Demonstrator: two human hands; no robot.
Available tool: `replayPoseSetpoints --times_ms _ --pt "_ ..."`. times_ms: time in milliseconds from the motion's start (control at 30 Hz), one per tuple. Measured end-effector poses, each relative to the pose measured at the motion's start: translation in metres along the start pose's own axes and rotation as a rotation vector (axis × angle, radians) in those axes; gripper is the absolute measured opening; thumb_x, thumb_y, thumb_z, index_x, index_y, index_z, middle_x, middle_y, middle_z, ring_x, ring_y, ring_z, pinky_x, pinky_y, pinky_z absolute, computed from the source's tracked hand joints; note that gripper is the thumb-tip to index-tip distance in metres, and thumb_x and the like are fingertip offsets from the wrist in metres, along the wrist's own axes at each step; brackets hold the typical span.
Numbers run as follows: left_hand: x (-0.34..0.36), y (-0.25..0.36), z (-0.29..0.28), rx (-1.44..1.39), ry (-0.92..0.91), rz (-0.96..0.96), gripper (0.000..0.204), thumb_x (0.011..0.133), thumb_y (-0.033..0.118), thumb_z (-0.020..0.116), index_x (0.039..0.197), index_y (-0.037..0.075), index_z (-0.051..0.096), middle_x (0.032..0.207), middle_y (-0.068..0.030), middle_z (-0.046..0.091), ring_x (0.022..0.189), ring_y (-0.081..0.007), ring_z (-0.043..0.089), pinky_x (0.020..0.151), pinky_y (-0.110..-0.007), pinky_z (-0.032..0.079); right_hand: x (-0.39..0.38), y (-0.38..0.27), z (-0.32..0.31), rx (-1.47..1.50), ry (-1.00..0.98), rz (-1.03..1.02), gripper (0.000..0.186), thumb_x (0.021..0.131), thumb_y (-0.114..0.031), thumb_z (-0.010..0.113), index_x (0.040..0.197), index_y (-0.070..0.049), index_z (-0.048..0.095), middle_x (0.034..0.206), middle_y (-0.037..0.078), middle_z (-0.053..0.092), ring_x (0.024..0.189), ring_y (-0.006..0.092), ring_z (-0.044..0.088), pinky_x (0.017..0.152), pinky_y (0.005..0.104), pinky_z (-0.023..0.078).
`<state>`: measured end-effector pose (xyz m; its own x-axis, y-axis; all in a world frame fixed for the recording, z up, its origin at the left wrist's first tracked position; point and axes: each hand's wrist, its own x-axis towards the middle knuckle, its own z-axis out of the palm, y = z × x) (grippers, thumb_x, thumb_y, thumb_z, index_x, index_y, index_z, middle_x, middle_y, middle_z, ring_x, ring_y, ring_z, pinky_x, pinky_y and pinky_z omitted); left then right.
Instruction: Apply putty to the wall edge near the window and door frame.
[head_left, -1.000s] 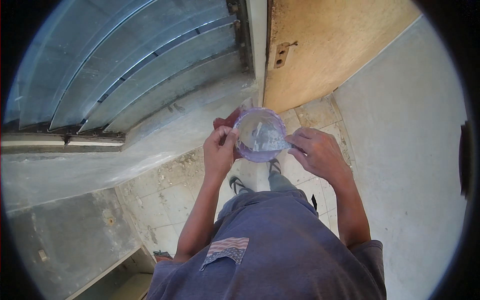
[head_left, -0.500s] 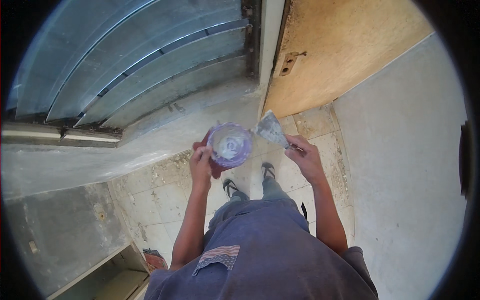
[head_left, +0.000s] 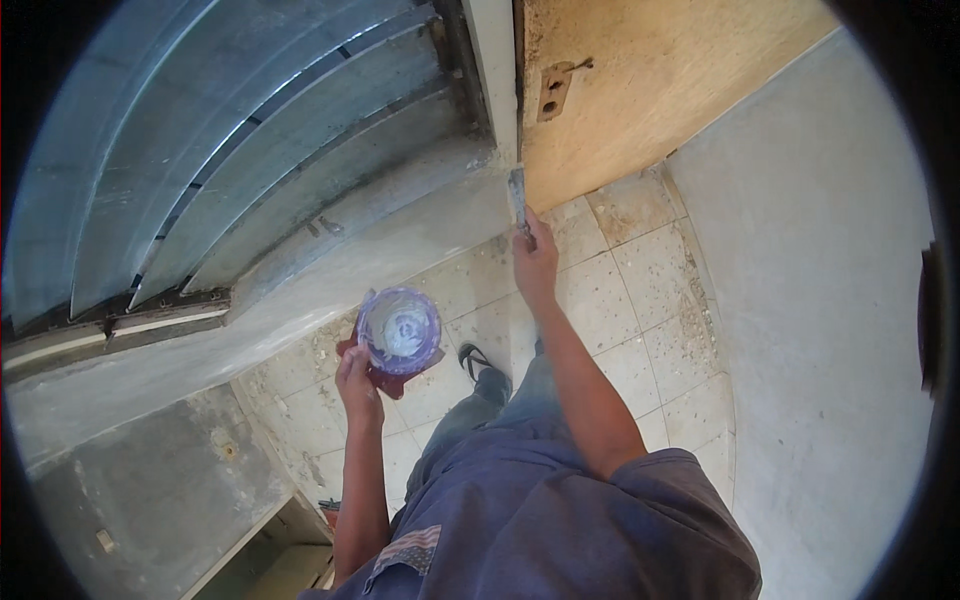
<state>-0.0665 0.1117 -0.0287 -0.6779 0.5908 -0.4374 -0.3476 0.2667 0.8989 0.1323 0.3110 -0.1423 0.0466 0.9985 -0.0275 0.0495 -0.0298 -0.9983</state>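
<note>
My left hand [head_left: 358,378] grips a round purple tub [head_left: 436,325] by its near-left side. Whitish paste [head_left: 405,333] coats the tub's inside, and a dark red flat piece [head_left: 393,384] sticks out beneath it. Reaching forward, my right hand [head_left: 536,255] is closed around the handle of a putty knife [head_left: 517,192]. The knife's blade is seen nearly edge-on and points up beside the bottom of the pale door frame [head_left: 497,80]. Whether the blade touches the frame or the wall, I cannot tell.
A yellowish door [head_left: 660,90] with a worn lock plate [head_left: 553,92] stands ahead. Glass louvres [head_left: 330,130] fill the window at left, above a sill. A grey wall [head_left: 830,280] rises at right. Debris speckles the floor tiles [head_left: 640,300]. A grey cabinet-like block [head_left: 150,480] is lower left.
My right hand has moved forward and left with the putty knife, whose blade has turned from flat to edge-on. The tub appears lower and further left. My body and view have shifted too.
</note>
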Motion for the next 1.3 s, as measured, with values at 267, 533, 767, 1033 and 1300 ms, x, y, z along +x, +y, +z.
replayPoseSetpoints --times_ms 267,533,767,1033,1300 --pt "-0.007 -0.001 -0.052 0.093 0.045 -0.057 0.012 0.092 0.013 0.054 0.096 0.003 0.060 0.091 -0.0022 0.061 0.084 -0.0108 0.056 0.075 -0.026 0.044 0.007 0.015 0.057 -0.274 0.304 -0.265 0.051 0.084 0.006 0.052 0.133 -0.011 0.052 0.099 0.014 0.049 0.086 0.0251 0.052 0.076 0.0323 0.046" --pt "-0.001 -0.011 -0.085 0.104 0.103 -0.038 0.014 0.094 0.016 0.052 0.090 0.004 0.059 0.081 -0.0017 0.059 0.069 -0.0092 0.055 0.057 -0.023 0.045 0.011 0.026 0.078 -0.309 0.363 -0.257 0.055 0.084 0.006 0.053 0.136 -0.012 0.049 0.100 0.014 0.048 0.088 0.0267 0.049 0.075 0.0340 0.044" --pt "-0.005 -0.012 -0.087 0.097 0.099 -0.069 0.014 0.094 0.015 0.052 0.090 0.004 0.060 0.084 -0.0010 0.060 0.076 -0.0089 0.054 0.068 -0.023 0.043 0.014 0.035 0.082 -0.335 0.367 -0.266 0.059 0.083 0.006 0.054 0.137 -0.015 0.048 0.100 0.014 0.046 0.087 0.0271 0.050 0.074 0.0351 0.045" --pt "-0.007 -0.017 -0.089 0.095 0.087 -0.053 0.012 0.093 0.013 0.053 0.091 0.003 0.061 0.085 -0.0012 0.060 0.079 -0.0097 0.055 0.072 -0.024 0.042 0.002 0.042 0.080 -0.369 0.351 -0.271 0.058 0.083 0.007 0.054 0.137 -0.014 0.048 0.101 0.014 0.047 0.085 0.0275 0.051 0.074 0.0351 0.045" --pt "-0.004 -0.017 -0.083 0.089 0.077 -0.067 0.012 0.093 0.013 0.054 0.089 0.004 0.060 0.085 -0.0010 0.061 0.079 -0.0090 0.054 0.072 -0.024 0.042 0.002 0.032 0.063 -0.307 0.361 -0.201 0.053 0.084 0.004 0.054 0.135 -0.012 0.051 0.100 0.015 0.049 0.089 0.0277 0.051 0.077 0.0350 0.044"
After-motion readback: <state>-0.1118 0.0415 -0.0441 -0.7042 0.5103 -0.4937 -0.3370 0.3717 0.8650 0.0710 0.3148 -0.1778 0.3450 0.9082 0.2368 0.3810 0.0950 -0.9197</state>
